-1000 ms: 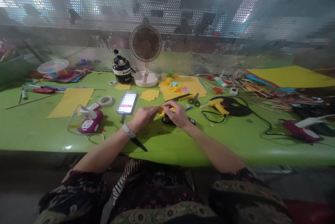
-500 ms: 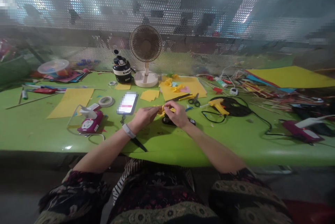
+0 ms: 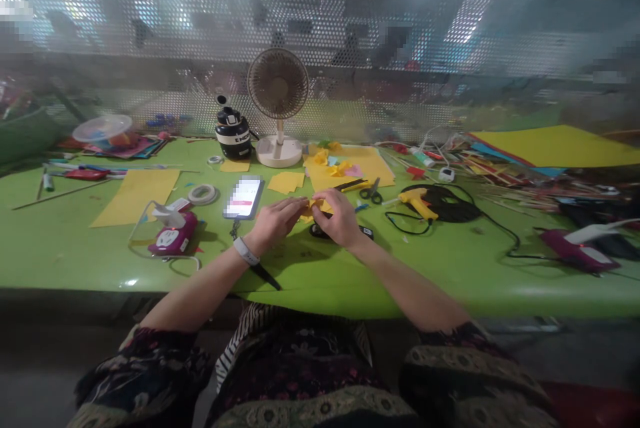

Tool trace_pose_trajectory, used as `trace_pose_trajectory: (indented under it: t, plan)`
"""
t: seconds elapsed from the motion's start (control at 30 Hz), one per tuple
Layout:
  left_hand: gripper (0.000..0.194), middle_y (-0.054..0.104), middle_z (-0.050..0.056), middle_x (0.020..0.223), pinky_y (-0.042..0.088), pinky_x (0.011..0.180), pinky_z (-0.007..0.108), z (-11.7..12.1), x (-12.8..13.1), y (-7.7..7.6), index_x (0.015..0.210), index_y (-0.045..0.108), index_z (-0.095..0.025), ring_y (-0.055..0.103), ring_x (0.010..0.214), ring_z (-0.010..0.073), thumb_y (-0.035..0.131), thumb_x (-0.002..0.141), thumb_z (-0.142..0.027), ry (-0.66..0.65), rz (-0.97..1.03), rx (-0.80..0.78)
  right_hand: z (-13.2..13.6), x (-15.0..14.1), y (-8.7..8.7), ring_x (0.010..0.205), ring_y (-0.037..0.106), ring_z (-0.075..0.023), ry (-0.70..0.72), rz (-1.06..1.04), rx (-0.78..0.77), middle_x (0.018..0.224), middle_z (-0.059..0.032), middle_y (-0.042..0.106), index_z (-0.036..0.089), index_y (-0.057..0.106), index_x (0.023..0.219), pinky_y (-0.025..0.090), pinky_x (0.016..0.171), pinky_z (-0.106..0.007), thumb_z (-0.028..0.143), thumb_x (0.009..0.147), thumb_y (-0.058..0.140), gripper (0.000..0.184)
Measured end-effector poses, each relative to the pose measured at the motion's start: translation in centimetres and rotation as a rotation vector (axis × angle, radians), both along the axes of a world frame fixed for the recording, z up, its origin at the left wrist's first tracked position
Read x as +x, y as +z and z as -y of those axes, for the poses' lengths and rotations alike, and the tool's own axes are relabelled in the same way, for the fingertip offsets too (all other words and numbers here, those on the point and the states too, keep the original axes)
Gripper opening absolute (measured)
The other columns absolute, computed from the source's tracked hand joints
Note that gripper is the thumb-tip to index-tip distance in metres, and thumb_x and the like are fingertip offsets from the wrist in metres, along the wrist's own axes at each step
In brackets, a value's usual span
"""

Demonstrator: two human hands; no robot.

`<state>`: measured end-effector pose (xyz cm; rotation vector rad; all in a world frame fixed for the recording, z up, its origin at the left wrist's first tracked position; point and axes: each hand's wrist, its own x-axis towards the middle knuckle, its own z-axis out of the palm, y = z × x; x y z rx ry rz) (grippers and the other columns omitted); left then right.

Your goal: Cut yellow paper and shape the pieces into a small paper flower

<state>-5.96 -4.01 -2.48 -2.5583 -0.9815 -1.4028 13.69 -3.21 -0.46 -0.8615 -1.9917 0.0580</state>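
Note:
Between my two hands is a small yellow paper piece (image 3: 320, 205), folded or curled, its exact shape partly covered by fingers. My left hand (image 3: 280, 220), with a pale band on its wrist, is closed on the paper's left side. My right hand (image 3: 341, 220) pinches the right side between thumb and fingers. Beneath the right hand lies a dark object (image 3: 367, 231) with a white label, mostly hidden. Scissors (image 3: 371, 193) rest just beyond the right hand. A phone (image 3: 244, 197) with a lit screen lies beyond my left hand.
A fan (image 3: 279, 148) and a black bottle (image 3: 234, 138) stand at the back. Yellow sheets (image 3: 377, 165) hold paper flowers. To the right are a yellow glue gun (image 3: 419, 203) and its cable; to the left, a tape roll (image 3: 203, 194) and a purple power socket (image 3: 175, 235).
My fingers have shifted slightly around the yellow paper, with the left fingers lying straighter over its edge. Everything else on the table stays in place.

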Motion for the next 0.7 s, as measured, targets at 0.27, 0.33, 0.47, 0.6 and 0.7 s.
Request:
trace_pose_trajectory:
  t: [0.27,0.33,0.47,0.6,0.7]
  plan:
    - [0.029,0.070,0.013,0.123,0.059,0.092,0.037,-0.3,-0.3,-0.1,0.123,0.068,-0.020,0.070,0.109,0.0212,0.056,0.096,-0.023,-0.147,0.213,-0.076,0.0,0.1,-0.1,0.102,0.063,-0.0258,0.037,-0.036,-0.021,0.104,-0.0101,0.068,0.023,0.060,0.102,0.051,0.093,-0.042,0.025,0.094,0.050,0.013]
    - [0.028,0.072,0.012,0.119,0.059,0.091,0.036,-0.4,-0.2,-0.2,0.121,0.068,-0.020,0.070,0.106,0.0206,0.057,0.095,-0.022,-0.164,0.250,-0.092,0.0,0.1,-0.1,0.102,0.062,-0.0256,0.045,-0.045,-0.031,0.104,-0.0098,0.069,0.023,0.060,0.103,0.051,0.093,-0.042,0.027,0.095,0.050,0.013]
    - [0.032,0.073,0.012,0.109,0.061,0.084,0.031,-0.4,0.0,-0.5,0.124,0.065,-0.018,0.072,0.095,0.0183,0.061,0.092,-0.024,-0.148,0.328,-0.210,-0.1,0.1,-0.2,0.100,0.063,-0.0255,0.051,-0.055,-0.024,0.101,-0.0102,0.069,0.023,0.062,0.101,0.051,0.092,-0.042,0.029,0.097,0.048,0.015]
    - [0.039,0.071,0.011,0.105,0.061,0.071,0.025,-0.1,0.4,-0.3,0.125,0.058,-0.017,0.071,0.092,0.0173,0.065,0.088,-0.028,-0.152,0.455,-0.465,-0.2,0.1,-0.2,0.101,0.063,-0.0257,0.021,-0.052,0.002,0.101,-0.0095,0.069,0.024,0.064,0.099,0.049,0.096,-0.045,0.026,0.097,0.048,0.016]
    - [0.031,0.068,0.007,0.097,0.061,0.064,0.024,0.0,0.7,0.0,0.107,0.057,-0.016,0.070,0.083,0.0148,0.070,0.085,-0.033,-0.200,0.608,-0.628,-0.2,0.0,-0.3,0.103,0.063,-0.0250,0.011,-0.034,0.021,0.102,-0.0090,0.070,0.024,0.064,0.098,0.049,0.097,-0.045,0.024,0.095,0.050,0.014]
